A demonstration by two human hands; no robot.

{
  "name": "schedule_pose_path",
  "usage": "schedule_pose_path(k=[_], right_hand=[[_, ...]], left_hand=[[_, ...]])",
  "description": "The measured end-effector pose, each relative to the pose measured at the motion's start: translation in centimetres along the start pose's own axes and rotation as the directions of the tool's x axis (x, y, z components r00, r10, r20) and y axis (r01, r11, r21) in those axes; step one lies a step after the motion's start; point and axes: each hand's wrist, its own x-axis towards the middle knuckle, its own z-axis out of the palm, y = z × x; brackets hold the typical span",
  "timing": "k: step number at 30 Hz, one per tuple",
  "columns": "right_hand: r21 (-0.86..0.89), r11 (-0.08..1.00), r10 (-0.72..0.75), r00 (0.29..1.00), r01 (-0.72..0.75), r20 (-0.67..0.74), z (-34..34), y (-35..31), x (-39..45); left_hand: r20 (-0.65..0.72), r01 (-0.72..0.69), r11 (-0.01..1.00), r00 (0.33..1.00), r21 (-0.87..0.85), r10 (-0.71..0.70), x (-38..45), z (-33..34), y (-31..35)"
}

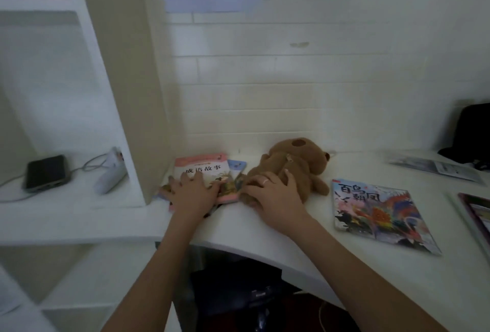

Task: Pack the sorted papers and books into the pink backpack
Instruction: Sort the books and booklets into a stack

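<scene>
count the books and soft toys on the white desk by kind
Books: 3 in full view, the pink-covered book under the left hand, the blue book beneath it, the colourful bird picture book
Soft toys: 1, the brown plush bear under the right hand
Total: 4

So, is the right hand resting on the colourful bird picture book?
No, the right hand lies on the brown plush toy; the picture book lies untouched.

Two bare forearms in view, no sleeves, no watch or bracelet showing. Left hand (191,191): nothing worn that can be seen. Right hand (275,197): thin pale ring (266,180) on one finger. Nails short, light-coloured.
</scene>
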Motion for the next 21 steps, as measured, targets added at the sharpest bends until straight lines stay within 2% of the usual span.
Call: schedule_pose_path(k=[2, 5, 8, 10, 11, 12, 13, 15, 16, 18, 21], right_hand=[[0.008, 0.990, 0.140, 0.990, -0.139, -0.021, 0.0, 0.5, 0.0], [0.057, 0.955, 0.293, 0.956, -0.292, -0.021, -0.1, 1.2, 0.4], [0.084, 0.960, 0.269, 0.963, -0.268, 0.006, -0.1, 0.8, 1.5], [0.285, 0.926, 0.268, 0.963, -0.248, -0.034, 0.0, -1.2, 2.1], [0.477, 0.839, 0.308, 0.951, -0.261, -0.021, -0.1, -2.7, 2.2], [0.674, 0.681, 0.356, 0.934, -0.284, 0.034, -0.2, -4.3, 2.4], [0.821, 0.465, 0.399, 0.906, -0.331, 0.139, -0.1, -5.7, 2.7], [0.907, 0.019, 0.439, 0.819, -0.421, 0.371, 0.0, -7.3, 3.6], [0.896, -0.134, 0.445, 0.782, -0.424, 0.437, 0.1, -7.5, 4.1], [0.876, -0.296, 0.478, 0.735, -0.381, 0.481, 0.6, -7.0, 4.7], [0.864, -0.375, 0.537, 0.681, -0.337, 0.499, 1.3, -5.9, 4.6]], left_hand=[[0.074, -0.027, 0.995, 0.997, 0.098, 0.020, 0.8, 0.0, -1.1], [0.128, -0.003, 1.000, 0.992, 0.022, 0.000, 1.1, -1.0, -1.1], [0.044, 0.011, 0.999, 0.999, -0.042, -0.010, 0.6, -2.1, -1.1], [0.013, 0.034, 0.993, 0.999, -0.115, -0.033, 0.7, -2.5, -1.4], [0.021, 0.059, 0.982, 0.998, -0.177, -0.056, 1.1, -2.8, -1.7], [0.034, 0.082, 0.964, 0.997, -0.253, -0.076, 1.5, -3.2, -2.0], [0.057, 0.098, 0.941, 0.995, -0.325, -0.084, 1.6, -3.7, -2.2], [0.123, 0.120, 0.886, 0.990, -0.447, -0.072, 1.7, -4.5, -2.4], [0.159, 0.143, 0.843, 0.985, -0.519, -0.069, 1.7, -5.0, -2.3], [0.278, 0.234, 0.707, 0.959, -0.667, -0.055, 2.0, -5.8, -2.2], [0.459, 0.364, 0.548, 0.887, -0.753, 0.043, 2.9, -5.9, -2.5]])
